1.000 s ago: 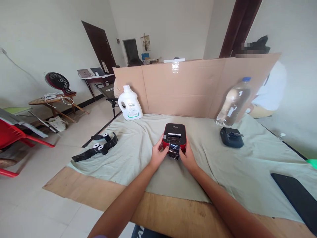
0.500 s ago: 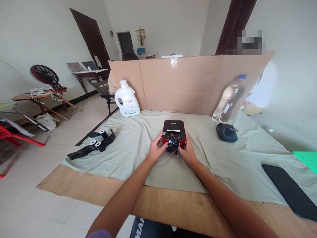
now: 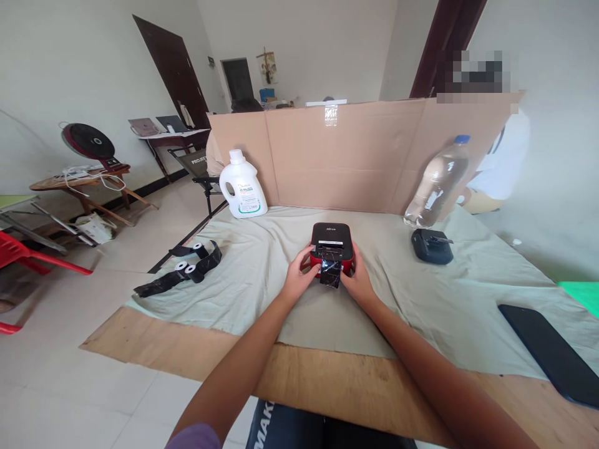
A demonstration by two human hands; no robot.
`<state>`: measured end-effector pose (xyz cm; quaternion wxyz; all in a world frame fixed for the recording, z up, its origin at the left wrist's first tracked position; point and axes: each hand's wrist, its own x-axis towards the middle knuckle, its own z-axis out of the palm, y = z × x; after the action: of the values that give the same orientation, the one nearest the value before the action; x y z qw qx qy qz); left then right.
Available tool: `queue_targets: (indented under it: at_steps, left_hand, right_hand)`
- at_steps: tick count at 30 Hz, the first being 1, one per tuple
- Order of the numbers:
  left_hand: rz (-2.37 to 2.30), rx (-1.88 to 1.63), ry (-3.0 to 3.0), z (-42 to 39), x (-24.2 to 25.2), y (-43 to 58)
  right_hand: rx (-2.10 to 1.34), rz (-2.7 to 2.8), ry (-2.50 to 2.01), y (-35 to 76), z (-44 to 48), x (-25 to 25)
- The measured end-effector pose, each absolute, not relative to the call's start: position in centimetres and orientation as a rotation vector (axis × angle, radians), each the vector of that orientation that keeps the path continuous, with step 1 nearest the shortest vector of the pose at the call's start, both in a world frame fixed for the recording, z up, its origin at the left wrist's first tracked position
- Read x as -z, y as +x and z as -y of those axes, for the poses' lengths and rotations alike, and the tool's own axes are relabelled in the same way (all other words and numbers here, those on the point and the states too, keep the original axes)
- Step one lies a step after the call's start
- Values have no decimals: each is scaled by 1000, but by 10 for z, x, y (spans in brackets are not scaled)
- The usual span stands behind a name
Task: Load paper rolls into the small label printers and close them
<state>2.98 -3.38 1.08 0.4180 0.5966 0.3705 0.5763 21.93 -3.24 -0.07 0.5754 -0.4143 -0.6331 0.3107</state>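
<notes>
A small black-and-red label printer rests on the cloth-covered table in front of me. From its front slot hangs a strip of shiny black film. My left hand grips the printer's left side, thumb at the front near the strip. On the opposite side my right hand holds it the same way, fingers along the side and thumb at the front. Both hands are closed round the lower body, and the printer's underside is hidden.
Black ribbon rolls lie unwound at the left. A white detergent jug and a clear bottle stand before a cardboard screen. At the right are a dark device and a black phone. A person sits behind the screen.
The whole view has shifted slightly, moving things a little right and up in the picture. Both hands keep their hold on the printer, with no clear movement of it on the cloth.
</notes>
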Motion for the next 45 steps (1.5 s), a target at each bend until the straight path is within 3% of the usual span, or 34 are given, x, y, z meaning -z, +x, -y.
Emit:
queue_targets:
  at_steps: [11, 21, 28, 36, 41, 45]
  left_hand:
    - [-867, -1399, 1492, 24, -8, 26]
    - [-1283, -1357, 1515, 21, -11, 32]
    - [-1256, -1418, 1604, 27, -12, 33]
    - [-1122, -1447, 1621, 28, -12, 31]
    - [-1127, -1448, 1628, 27, -11, 31]
    - [-1116, -1435, 1631, 26, -10, 30]
  right_hand:
    - [-751, 1428, -1015, 225, 28, 3]
    - [-806, 1468, -1031, 233, 27, -2]
    - [-705, 1647, -1033, 248, 25, -5]
    - [-327, 1964, -1298, 256, -15, -68]
    - [-295, 2488, -1724, 224, -60, -120]
    - [-444, 2737, -1873, 189, -82, -130]
